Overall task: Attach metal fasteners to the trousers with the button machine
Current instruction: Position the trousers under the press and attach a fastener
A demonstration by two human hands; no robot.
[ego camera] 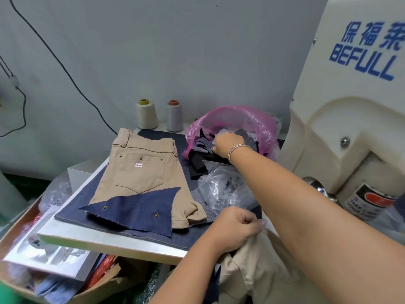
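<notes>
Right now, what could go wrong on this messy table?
The right hand digs in the pink bag of scraps; it might tug scraps out. The blue denim triangle lies loose on the tan trousers and might slide off. The left hand grips tan cloth beside the machine.

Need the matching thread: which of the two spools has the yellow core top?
The cream spool, left of the grey spool, whose core top is reddish.

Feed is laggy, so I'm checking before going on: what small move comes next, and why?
Probably draw the right hand out of the pink plastic bag with one fabric scrap: its fingers are buried among the scraps, while the left hand grips beige cloth near the cream button machine.
</notes>
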